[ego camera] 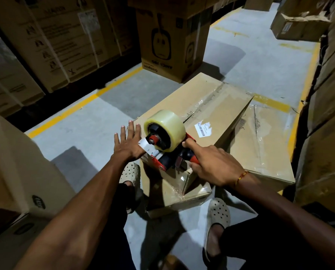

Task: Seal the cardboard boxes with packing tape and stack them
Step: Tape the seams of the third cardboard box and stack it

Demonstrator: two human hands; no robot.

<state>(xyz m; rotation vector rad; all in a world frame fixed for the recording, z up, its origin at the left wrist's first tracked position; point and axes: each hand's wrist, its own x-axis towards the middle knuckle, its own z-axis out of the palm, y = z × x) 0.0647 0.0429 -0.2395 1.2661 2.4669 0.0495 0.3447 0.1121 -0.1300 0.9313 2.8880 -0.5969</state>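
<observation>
Cardboard box [201,114] at centre, seam half taped; right hand [211,164] grips the tape gun [166,141] at its six-o'clock end, left hand [126,142] lies flat, fingers spread. Stacking remains.

Yellow floor lines [81,106] cross grey concrete floor [260,61].

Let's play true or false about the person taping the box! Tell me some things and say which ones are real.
1. The right hand grips the tape gun. True.
2. The left hand is curled into a fist. False: it lies flat, fingers straight, on the box.
3. The tape roll is bright blue. False: it is clear and yellowish.
4. A white label is stuck on the box top. True.
5. Yellow lines are painted on the floor. True.
</observation>
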